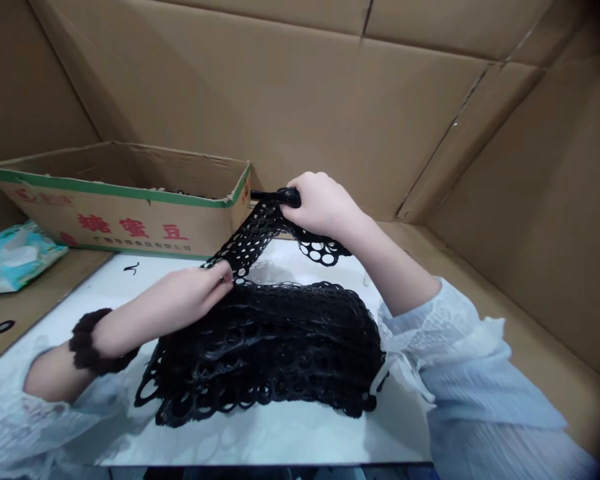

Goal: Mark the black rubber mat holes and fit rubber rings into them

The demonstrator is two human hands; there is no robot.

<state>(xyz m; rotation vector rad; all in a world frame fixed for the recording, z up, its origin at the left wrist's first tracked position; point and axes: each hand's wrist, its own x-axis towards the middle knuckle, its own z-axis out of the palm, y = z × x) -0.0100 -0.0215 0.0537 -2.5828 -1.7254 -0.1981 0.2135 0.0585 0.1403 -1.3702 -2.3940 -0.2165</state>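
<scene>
A black perforated rubber sheet (pixel 247 243), full of round holes, is stretched up between my hands. My left hand (pixel 195 290) pinches its lower left edge. Higher and to the right, my right hand (pixel 323 203) is closed around a bunched dark end of it; a flap with larger holes hangs below that hand. Beneath them lies a thick stack of similar black perforated sheets (pixel 275 347) on the white board (pixel 260 437). Whether the raised sheet is joined to the stack cannot be made out.
At the back left stands an open cardboard box (pixel 130 217) with a green rim and dark pieces inside. A turquoise tissue pack (pixel 23 257) lies left of it. A black ring (pixel 3 327) and a small black scrap (pixel 131 268) lie nearby. Cardboard walls (pixel 290 100) surround the work area.
</scene>
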